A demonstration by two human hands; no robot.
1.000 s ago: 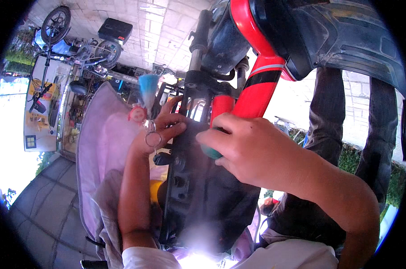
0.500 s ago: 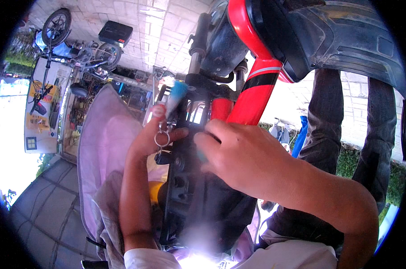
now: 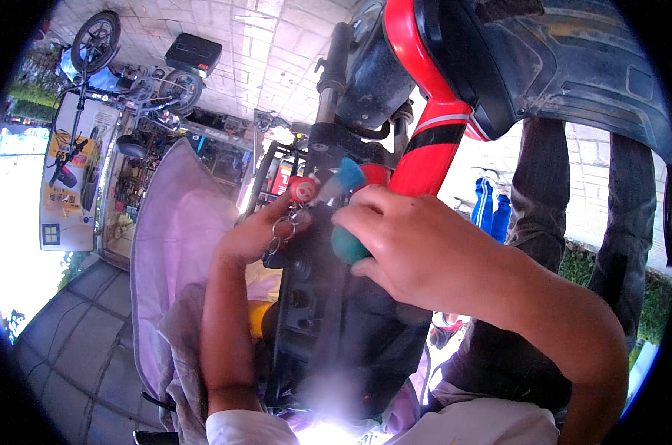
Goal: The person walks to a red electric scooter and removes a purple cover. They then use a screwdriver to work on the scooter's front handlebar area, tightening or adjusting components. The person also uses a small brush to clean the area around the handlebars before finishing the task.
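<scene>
My right hand (image 3: 384, 245) is closed on a green rounded grip (image 3: 346, 245) over the black metal body (image 3: 306, 341) of a two-wheeler front part. My left hand (image 3: 250, 236) touches that body from the left, its fingers apart and partly hidden behind a dangling key ring (image 3: 283, 231), a red round charm (image 3: 302, 190) and a blurred blue tag (image 3: 348, 175). Just above my right hand rises a red tube with a black stripe (image 3: 425, 163), beside a dark steel column (image 3: 328, 104).
Pinkish fabric (image 3: 169, 245) hangs left of my arm. A dark fender (image 3: 588, 59) and dark trouser legs (image 3: 540, 170) fill the right. Blue striped trousers (image 3: 484, 208) show farther back. A parked bike (image 3: 91, 44), a black box (image 3: 193, 53) and a shop front (image 3: 76, 178) stand at upper left.
The key ring and charms have swung rightward, toward the red tube. My right hand shifted down, then back up, still on the green grip. Blue striped trousers have come into view.
</scene>
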